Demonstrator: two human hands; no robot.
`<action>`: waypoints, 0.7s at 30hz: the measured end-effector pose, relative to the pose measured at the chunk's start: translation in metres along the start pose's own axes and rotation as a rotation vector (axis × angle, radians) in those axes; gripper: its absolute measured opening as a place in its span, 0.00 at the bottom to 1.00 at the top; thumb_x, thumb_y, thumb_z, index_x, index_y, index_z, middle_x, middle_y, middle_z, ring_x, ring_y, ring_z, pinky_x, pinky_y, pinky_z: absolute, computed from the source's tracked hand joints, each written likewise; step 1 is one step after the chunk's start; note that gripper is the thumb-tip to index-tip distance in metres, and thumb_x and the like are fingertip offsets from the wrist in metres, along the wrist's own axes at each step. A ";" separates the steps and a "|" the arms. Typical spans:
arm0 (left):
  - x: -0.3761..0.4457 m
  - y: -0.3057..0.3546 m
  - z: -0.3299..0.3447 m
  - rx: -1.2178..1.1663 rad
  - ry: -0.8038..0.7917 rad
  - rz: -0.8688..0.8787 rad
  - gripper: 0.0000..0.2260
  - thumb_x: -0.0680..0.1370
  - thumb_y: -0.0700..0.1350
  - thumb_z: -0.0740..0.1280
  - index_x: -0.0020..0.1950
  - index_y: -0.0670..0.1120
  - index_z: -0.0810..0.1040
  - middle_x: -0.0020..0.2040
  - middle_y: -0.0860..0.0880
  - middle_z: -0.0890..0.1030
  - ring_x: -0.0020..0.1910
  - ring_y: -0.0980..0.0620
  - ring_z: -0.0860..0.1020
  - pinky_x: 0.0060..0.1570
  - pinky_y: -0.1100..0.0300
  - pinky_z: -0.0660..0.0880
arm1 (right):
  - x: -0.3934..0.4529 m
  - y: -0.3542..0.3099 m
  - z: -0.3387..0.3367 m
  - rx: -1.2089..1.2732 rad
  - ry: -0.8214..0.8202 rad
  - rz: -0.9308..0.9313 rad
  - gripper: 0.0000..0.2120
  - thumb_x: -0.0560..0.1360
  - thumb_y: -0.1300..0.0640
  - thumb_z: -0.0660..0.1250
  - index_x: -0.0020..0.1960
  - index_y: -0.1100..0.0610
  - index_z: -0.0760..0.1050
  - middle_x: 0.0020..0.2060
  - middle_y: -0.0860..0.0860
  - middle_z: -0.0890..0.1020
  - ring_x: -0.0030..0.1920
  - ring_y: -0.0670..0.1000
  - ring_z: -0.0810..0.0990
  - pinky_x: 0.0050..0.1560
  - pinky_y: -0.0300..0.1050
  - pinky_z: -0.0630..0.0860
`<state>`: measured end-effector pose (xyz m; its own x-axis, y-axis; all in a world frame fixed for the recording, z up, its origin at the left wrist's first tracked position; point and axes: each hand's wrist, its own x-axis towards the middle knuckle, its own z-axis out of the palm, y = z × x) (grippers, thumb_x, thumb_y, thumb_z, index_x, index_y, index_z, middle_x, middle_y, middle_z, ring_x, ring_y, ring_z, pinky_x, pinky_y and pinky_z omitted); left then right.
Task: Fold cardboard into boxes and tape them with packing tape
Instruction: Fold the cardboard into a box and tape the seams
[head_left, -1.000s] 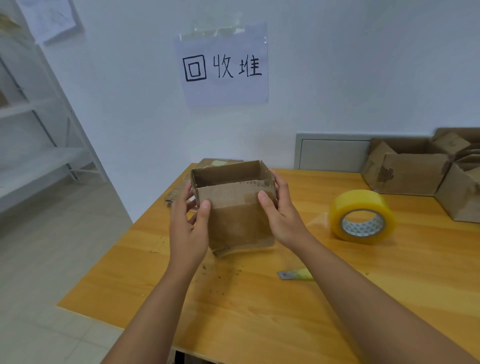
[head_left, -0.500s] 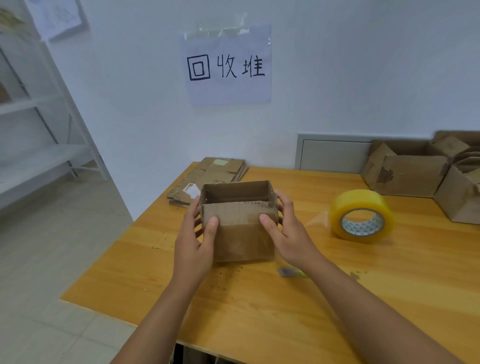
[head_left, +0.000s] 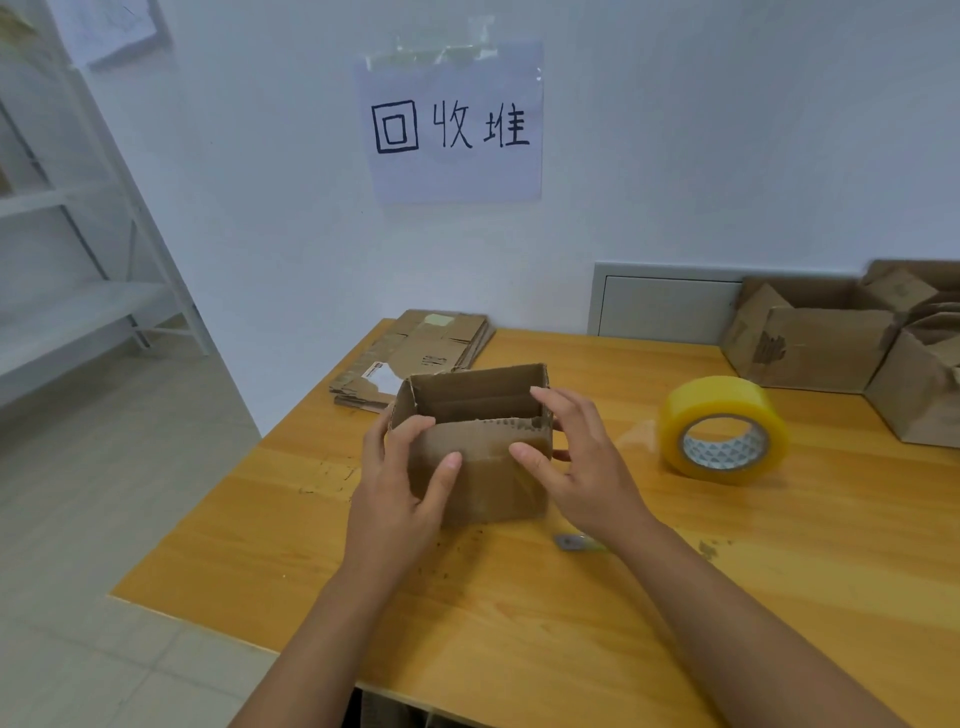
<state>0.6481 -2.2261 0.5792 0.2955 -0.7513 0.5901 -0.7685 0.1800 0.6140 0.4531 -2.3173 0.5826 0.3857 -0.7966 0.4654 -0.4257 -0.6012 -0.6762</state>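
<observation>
- Standing open-top on table: brown cardboard box, ragged near rim, long axis left-right.
- Left hand, right hand pinch its near corners.

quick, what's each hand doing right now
left hand: grips the box at its left corner.
right hand: grips the box's right side.
</observation>
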 end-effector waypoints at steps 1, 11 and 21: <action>-0.001 0.000 0.002 0.001 0.007 0.013 0.17 0.77 0.58 0.66 0.64 0.61 0.67 0.74 0.49 0.62 0.60 0.80 0.60 0.43 0.75 0.66 | -0.001 0.000 0.000 -0.011 -0.001 0.001 0.32 0.75 0.34 0.60 0.75 0.40 0.59 0.73 0.44 0.61 0.65 0.39 0.64 0.60 0.51 0.78; -0.007 -0.008 0.012 -0.079 0.032 0.098 0.17 0.78 0.56 0.64 0.66 0.57 0.65 0.74 0.49 0.69 0.75 0.50 0.66 0.60 0.48 0.76 | -0.003 -0.005 0.000 0.000 -0.152 0.000 0.28 0.77 0.36 0.55 0.76 0.36 0.53 0.71 0.39 0.69 0.67 0.33 0.64 0.65 0.38 0.68; 0.013 -0.008 0.008 -0.221 0.049 -0.143 0.23 0.81 0.54 0.64 0.66 0.77 0.57 0.66 0.55 0.73 0.65 0.54 0.73 0.56 0.61 0.74 | 0.007 -0.007 0.010 0.139 0.025 0.175 0.24 0.81 0.45 0.61 0.74 0.46 0.58 0.69 0.40 0.70 0.63 0.43 0.73 0.61 0.50 0.76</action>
<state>0.6535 -2.2419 0.5779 0.4237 -0.7482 0.5106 -0.5761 0.2124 0.7893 0.4670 -2.3178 0.5853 0.2947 -0.8904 0.3468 -0.3667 -0.4405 -0.8194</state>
